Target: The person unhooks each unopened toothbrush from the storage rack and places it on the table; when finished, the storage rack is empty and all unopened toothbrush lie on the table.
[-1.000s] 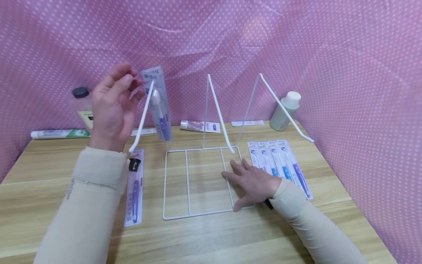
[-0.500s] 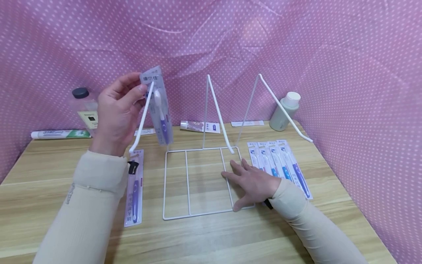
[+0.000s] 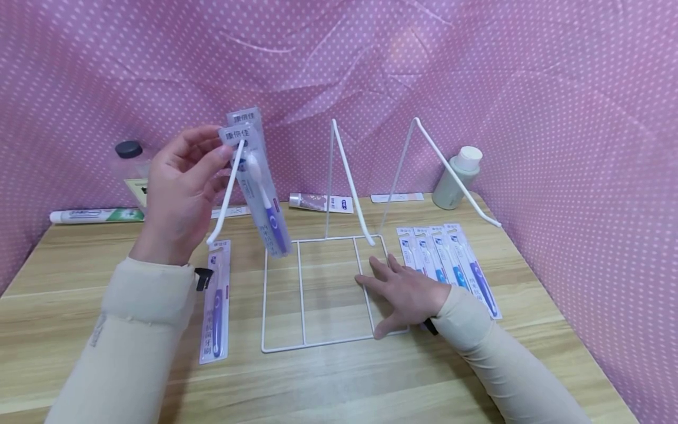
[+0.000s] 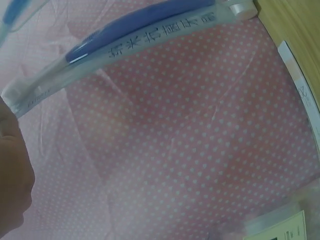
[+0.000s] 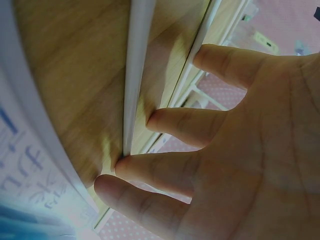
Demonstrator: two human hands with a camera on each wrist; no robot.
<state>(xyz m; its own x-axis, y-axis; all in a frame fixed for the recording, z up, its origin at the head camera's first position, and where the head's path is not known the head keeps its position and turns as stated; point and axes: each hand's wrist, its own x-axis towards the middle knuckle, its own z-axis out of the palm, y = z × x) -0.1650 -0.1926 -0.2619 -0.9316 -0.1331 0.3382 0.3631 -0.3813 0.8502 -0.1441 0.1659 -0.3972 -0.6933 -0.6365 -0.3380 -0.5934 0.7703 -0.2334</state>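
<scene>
In the head view, my left hand [image 3: 182, 188] pinches the top of a packaged purple toothbrush [image 3: 274, 224] beside the left prong of a white wire rack [image 3: 283, 348]. The prong's slanting rod crosses the front of the pack near its top. Just behind it is another packaged toothbrush [image 3: 245, 114], mostly hidden. The purple handle [image 4: 135, 24] spans the upper left wrist view. Fingers spread, my right hand [image 3: 408, 294] rests over the right side of the rack's base. Its fingertips [image 5: 125, 164] touch the base wires in the right wrist view.
One packaged toothbrush [image 3: 216, 312] lies left of the rack, several more [image 3: 459, 265] to its right. Along the back are a toothpaste tube [image 3: 97, 215], a smaller tube [image 3: 321, 202], a white-capped bottle [image 3: 450, 185] and a dark-capped bottle [image 3: 132, 171]. Polka-dot cloth [image 3: 371, 59] hangs behind.
My left hand, at first apart from the packs, has taken the front toothbrush pack by its top and drawn it forward and down, away from the one behind. My right hand stays put.
</scene>
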